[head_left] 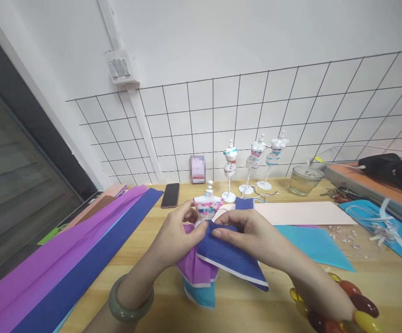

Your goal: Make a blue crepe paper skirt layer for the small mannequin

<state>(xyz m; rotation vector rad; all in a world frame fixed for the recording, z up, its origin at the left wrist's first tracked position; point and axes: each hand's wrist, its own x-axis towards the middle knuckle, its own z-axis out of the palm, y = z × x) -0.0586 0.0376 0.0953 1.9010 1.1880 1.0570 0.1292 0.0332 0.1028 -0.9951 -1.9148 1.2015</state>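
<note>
A small white mannequin [208,207] with pink and blue marks on its bust stands upright between my hands. My left hand [183,233] wraps its waist, the thumb pressing a dark blue paper strip [228,253] against it. My right hand [244,229] pinches the same white-edged strip at its upper edge, just right of the waist. Below the waist hangs a gathered purple paper layer [197,268], with a turquoise paper layer [200,293] under it. The mannequin's stand is hidden behind the paper.
Three more mannequins [229,169] stand at the back near the wire grid. Long purple paper [83,236] and blue paper [107,249] lie at left by a phone [170,195]. Turquoise paper [313,247], clear beads [346,236] and a glass [305,180] are at right.
</note>
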